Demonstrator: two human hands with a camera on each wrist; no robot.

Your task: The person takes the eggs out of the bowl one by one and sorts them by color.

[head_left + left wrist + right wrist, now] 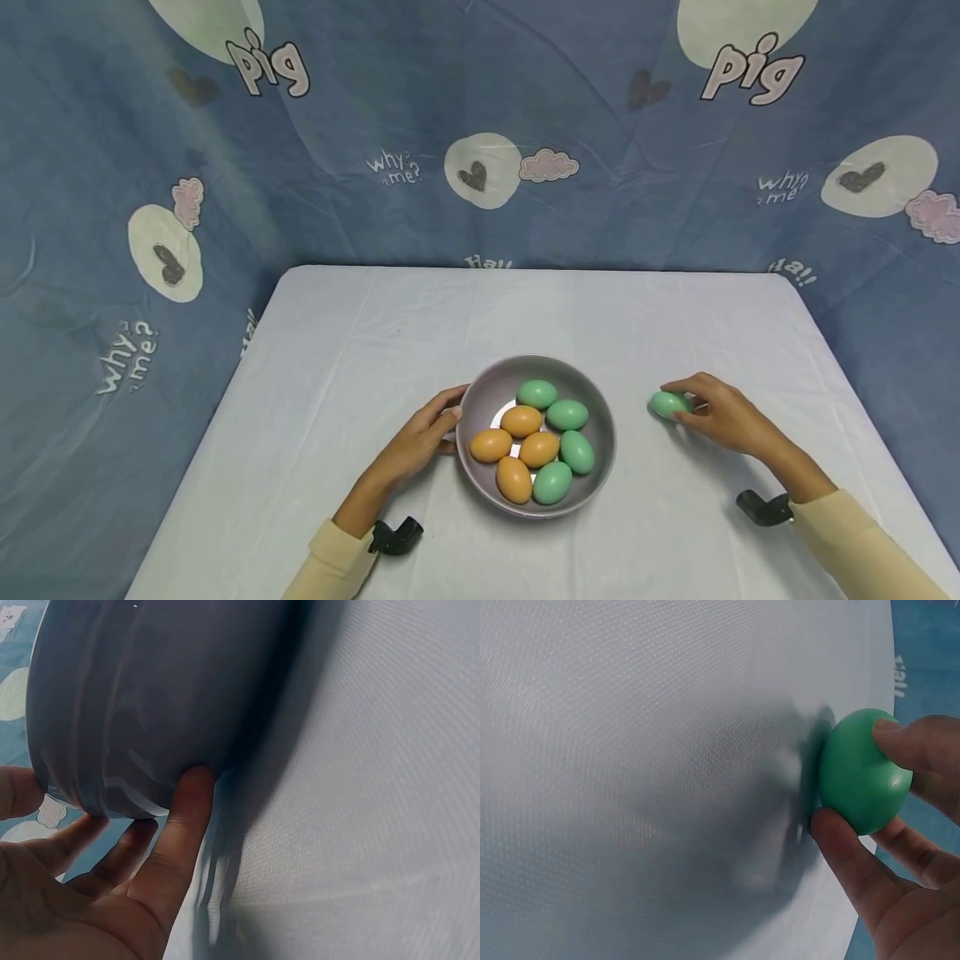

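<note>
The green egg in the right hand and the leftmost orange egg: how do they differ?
The held green egg is outside the bowl; the leftmost orange egg lies inside it. The right hand pinches the held green egg; no hand touches the leftmost orange egg. Both look smooth, rounded and unpatterned.

All the lettering stands on the blue cloth (375,92). "pig" (267,65) appears twice near the top in pale, dark-edged letters, once at left and once at right. White "why me?" (393,168) comes three times: left of centre, at far right, and slanting upward at far left. "Ha!!" (489,262) shows behind the far edge of the table (360,333), at the middle and at the right corner. Beside the table's left edge, and in the right wrist view, further white letters are partly hidden or too blurred to read surely.
</note>
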